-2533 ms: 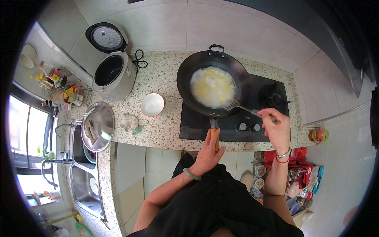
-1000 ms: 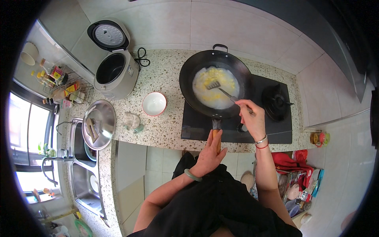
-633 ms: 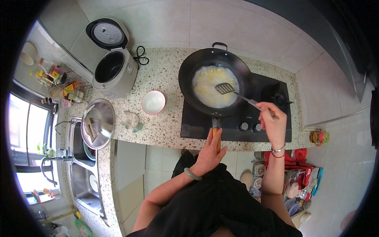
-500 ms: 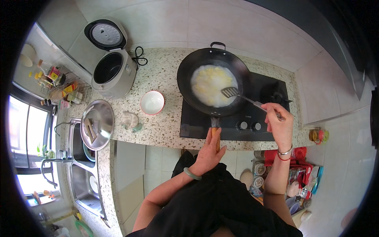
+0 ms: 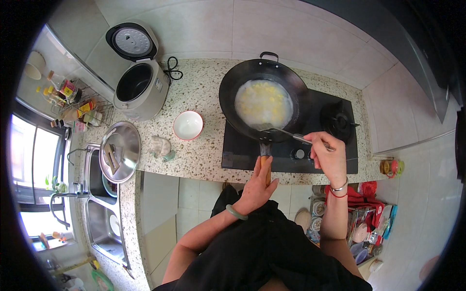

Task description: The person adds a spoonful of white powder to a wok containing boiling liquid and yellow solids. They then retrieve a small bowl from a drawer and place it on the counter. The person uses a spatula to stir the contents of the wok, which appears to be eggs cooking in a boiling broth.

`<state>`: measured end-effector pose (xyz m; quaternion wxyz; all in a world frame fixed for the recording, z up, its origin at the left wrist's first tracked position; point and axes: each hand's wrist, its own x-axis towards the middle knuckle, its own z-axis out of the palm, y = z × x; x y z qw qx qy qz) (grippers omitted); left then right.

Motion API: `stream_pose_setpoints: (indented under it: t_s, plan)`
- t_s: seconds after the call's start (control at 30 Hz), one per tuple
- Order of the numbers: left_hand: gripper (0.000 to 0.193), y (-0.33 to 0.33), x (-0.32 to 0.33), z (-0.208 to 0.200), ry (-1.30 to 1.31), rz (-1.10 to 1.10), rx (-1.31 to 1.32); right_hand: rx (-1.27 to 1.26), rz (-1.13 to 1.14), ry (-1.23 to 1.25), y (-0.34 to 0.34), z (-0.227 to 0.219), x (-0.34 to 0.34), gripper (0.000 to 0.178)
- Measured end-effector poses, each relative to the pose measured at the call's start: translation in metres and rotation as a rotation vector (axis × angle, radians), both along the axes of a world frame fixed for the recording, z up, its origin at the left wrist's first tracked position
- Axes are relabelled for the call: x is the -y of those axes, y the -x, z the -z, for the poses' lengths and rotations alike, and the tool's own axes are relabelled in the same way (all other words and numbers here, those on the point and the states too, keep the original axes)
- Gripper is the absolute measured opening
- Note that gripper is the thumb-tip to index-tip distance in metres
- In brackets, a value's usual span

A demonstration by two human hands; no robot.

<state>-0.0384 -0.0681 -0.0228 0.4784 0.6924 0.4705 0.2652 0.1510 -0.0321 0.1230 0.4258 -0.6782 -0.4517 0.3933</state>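
Observation:
A black wok (image 5: pixel 233 92) sits on the left side of the dark cooktop (image 5: pixel 310 99). Pale, cloudy liquid with yellow pieces (image 5: pixel 264 102) fills its bottom. My left hand (image 5: pixel 257 188) is wrapped round the wok's wooden handle (image 5: pixel 265 162) at the counter's front edge. With my right hand (image 5: pixel 328 157) I grip the handle of a slotted spatula (image 5: pixel 291 134), right of the wok. The spatula's head is at the near edge of the liquid, partly hidden, tilted against the wok's near wall.
A white bowl with a red rim (image 5: pixel 188 125) stands left of the wok. Behind it is an open rice cooker (image 5: pixel 141 92). A steel pot lid (image 5: pixel 126 150) lies near the sink (image 5: pixel 104 228). The range hood (image 5: pixel 412 58) overhangs at upper right, above another burner (image 5: pixel 337 121).
My right hand has moved left and slightly down. The spatula's head has gone from the liquid's right side to its near edge. My left hand stays on the wok handle.

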Motion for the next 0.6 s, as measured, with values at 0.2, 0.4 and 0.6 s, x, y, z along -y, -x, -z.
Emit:
stream_pose_setpoints:
  t_s: [0.2,0.4,0.6]
  plan:
    - [0.072,0.0,-0.001,-0.003,0.014,0.009,-0.003,-0.048,-0.006,-0.027,0.011,0.017,-0.011,0.02]
    - [0.073,0.0,-0.001,-0.001,0.019,0.01,0.001,-0.056,0.013,-0.06,0.021,0.029,-0.022,0.021]
    - [0.073,0.0,-0.001,0.001,0.013,0.003,0.002,-0.059,0.025,-0.091,0.026,0.039,-0.033,0.02]
